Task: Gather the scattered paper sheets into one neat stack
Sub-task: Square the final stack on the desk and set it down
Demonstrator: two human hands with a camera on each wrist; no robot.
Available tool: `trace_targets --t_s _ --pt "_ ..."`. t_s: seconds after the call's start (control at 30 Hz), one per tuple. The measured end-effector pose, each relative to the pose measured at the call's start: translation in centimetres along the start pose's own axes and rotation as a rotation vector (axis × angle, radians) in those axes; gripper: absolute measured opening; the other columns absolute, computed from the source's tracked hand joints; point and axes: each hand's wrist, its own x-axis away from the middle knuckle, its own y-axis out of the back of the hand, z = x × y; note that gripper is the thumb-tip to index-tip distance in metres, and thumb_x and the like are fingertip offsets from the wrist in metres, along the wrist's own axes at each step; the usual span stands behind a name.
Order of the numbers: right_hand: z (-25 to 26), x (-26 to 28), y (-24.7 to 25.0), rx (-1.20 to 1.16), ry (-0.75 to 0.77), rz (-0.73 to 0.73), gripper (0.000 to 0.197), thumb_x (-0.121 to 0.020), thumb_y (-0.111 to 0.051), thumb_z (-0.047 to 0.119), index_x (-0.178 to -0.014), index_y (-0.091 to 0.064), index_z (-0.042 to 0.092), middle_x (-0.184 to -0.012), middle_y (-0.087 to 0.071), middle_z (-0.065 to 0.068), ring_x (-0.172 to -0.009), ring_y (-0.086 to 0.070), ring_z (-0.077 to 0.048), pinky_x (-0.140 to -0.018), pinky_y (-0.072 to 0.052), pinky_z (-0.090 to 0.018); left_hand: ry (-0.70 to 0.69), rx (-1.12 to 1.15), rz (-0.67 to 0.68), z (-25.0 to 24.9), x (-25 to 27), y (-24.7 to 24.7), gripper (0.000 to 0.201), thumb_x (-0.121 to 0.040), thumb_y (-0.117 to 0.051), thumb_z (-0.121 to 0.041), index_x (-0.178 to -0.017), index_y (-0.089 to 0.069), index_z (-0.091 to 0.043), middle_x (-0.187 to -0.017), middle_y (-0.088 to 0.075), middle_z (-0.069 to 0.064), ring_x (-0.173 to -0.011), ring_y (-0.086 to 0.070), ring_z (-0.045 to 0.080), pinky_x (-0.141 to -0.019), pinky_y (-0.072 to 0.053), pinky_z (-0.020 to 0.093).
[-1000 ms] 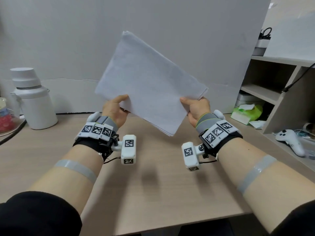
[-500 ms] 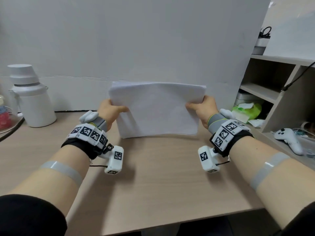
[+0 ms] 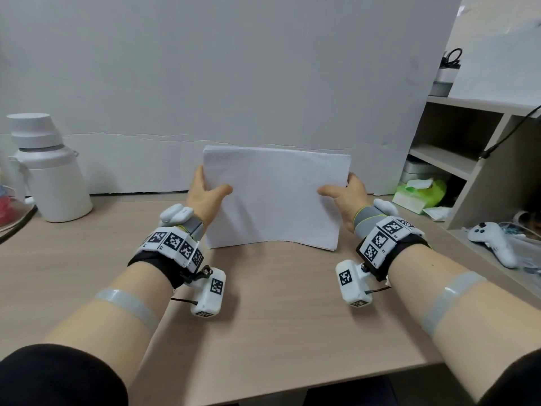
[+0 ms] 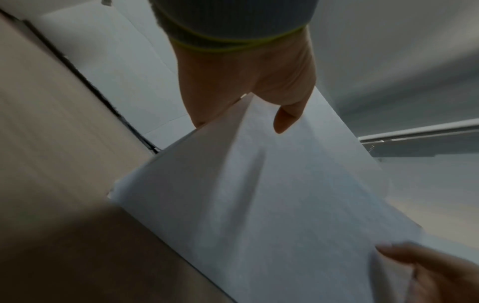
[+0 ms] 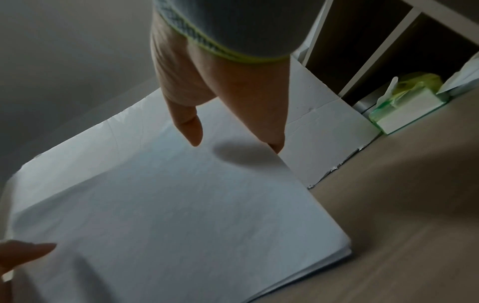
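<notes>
Thumbs are laid flat on the front face of the paper stack (image 3: 275,200), one at each side, while the remaining fingers are hidden behind the sheets, so the stack is pinched between thumb and fingers by both hands. By the left hand (image 3: 205,197) the left short edge is gripped about halfway up; by the right hand (image 3: 347,197) the right short edge is gripped at a matching height. Between the two hands the stack is held upright in landscape, leaning slightly away, with its lower long edge set down on the wooden table (image 3: 278,317) or just touching it; which of the two cannot be told for certain. In the right wrist view the sheets (image 5: 181,205) are seen layered at the near corner, their edges close to flush, and the right thumb (image 5: 190,127) is pressed against the top sheet. In the left wrist view the left thumb (image 4: 285,116) is seen likewise on the paper. Behind the stack a white backboard (image 3: 263,83) is stood. To the far left a white kettle (image 3: 48,171) is placed; to the right a shelf unit (image 3: 468,148), a green tissue pack (image 3: 421,194) and a white controller (image 3: 491,241) are found.
</notes>
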Motion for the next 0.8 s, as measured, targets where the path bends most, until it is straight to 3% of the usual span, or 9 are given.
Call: trace_targets --t_s 0.13,0.27,0.33,0.4,0.47,0.57,0.63,0.73,0.8 --pt "-0.1 0.3 0.2 -0.009 0.001 -0.002 0.037 -0.069 -0.074 0.008 -0.098 -0.054 0.019 -0.096 -0.069 -0.004 -0.089 -0.068 -0.026 -0.076 -0.055 -0.034 0.051 0.023 -0.042 0.4 0.0 0.1 0.063 -0.068 -0.07 -0.026 -0.127 -0.051 -0.018 -0.108 -0.07 0.001 -0.099 -0.068 0.022 -0.092 -0.055 0.041" --pt "-0.3 0.0 -0.1 0.028 0.015 -0.013 0.053 -0.054 -0.069 0.02 -0.106 -0.059 0.02 -0.102 -0.072 -0.004 -0.095 -0.069 -0.026 -0.087 -0.058 -0.044 0.056 0.005 -0.036 0.9 0.1 -0.3 0.053 -0.068 -0.067 -0.022 -0.12 -0.057 -0.017 -0.112 -0.07 0.006 -0.104 -0.067 0.026 -0.093 -0.054 0.043" --pt "0.0 0.0 -0.2 0.029 0.026 -0.031 0.039 -0.063 -0.065 0.012 -0.102 -0.063 0.017 -0.099 -0.072 -0.004 -0.09 -0.069 -0.025 -0.087 -0.058 -0.042 0.074 -0.015 -0.048 0.7 0.0 -0.4 0.042 -0.073 -0.064 -0.015 -0.115 -0.057 -0.014 -0.109 -0.069 0.006 -0.101 -0.065 0.028 -0.084 -0.052 0.038" --pt "0.8 0.3 -0.3 0.037 0.053 -0.049 0.022 -0.076 -0.058 -0.001 -0.088 -0.063 0.016 -0.09 -0.068 -0.004 -0.081 -0.064 -0.023 -0.08 -0.055 -0.036 0.063 -0.042 -0.077 0.4 -0.4 -0.6 0.03 -0.082 -0.06 -0.005 -0.111 -0.057 -0.015 -0.103 -0.065 0.004 -0.093 -0.062 0.025 -0.078 -0.046 0.031" --pt "1.4 0.1 -0.6 0.033 0.094 -0.072 0.024 -0.079 -0.054 -0.006 -0.082 -0.061 0.017 -0.084 -0.065 -0.004 -0.077 -0.06 -0.021 -0.074 -0.053 -0.033 0.014 -0.058 -0.103 0.0 -0.8 -0.7 0.03 -0.084 -0.057 -0.002 -0.109 -0.058 -0.018 -0.099 -0.066 0.001 -0.085 -0.062 0.018 -0.076 -0.046 0.028" --pt "1.4 0.0 -0.8 0.035 0.101 -0.097 0.026 -0.078 -0.057 -0.004 -0.094 -0.064 0.015 -0.088 -0.067 -0.005 -0.079 -0.062 -0.022 -0.078 -0.055 -0.035 -0.011 -0.066 -0.142 -0.2 -0.8 -0.9 0.033 -0.083 -0.057 -0.001 -0.109 -0.057 -0.021 -0.091 -0.064 -0.006 -0.078 -0.06 0.008 -0.071 -0.046 0.025" --pt "0.7 0.3 -1.0 0.045 0.04 -0.083 0.029 -0.076 -0.059 -0.001 -0.1 -0.065 0.013 -0.092 -0.069 -0.006 -0.084 -0.065 -0.025 -0.081 -0.056 -0.039 0.043 -0.061 -0.146 0.3 -0.6 -1.0 0.031 -0.084 -0.057 0.0 -0.109 -0.054 -0.019 -0.086 -0.06 -0.009 -0.074 -0.056 0.006 -0.069 -0.044 0.026" --pt "-0.4 0.9 -0.9 0.049 -0.072 -0.063 0.036 -0.076 -0.06 0.0 -0.111 -0.059 0.006 -0.098 -0.065 -0.009 -0.09 -0.064 -0.03 -0.081 -0.055 -0.039 0.158 -0.043 -0.143 1.3 -0.4 -1.0 0.03 -0.081 -0.058 0.0 -0.108 -0.054 -0.012 -0.085 -0.058 -0.003 -0.078 -0.055 0.021 -0.076 -0.044 0.031" --pt "-0.8 1.1 -0.8 0.035 -0.132 -0.067 0.039 -0.082 -0.06 -0.002 -0.118 -0.048 0.007 -0.102 -0.059 -0.007 -0.088 -0.057 -0.027 -0.079 -0.052 -0.035 0.199 -0.028 -0.152 1.7 -0.4 -1.0 0.031 -0.079 -0.059 -0.002 -0.109 -0.056 -0.01 -0.085 -0.058 0.001 -0.082 -0.055 0.026 -0.078 -0.045 0.034"
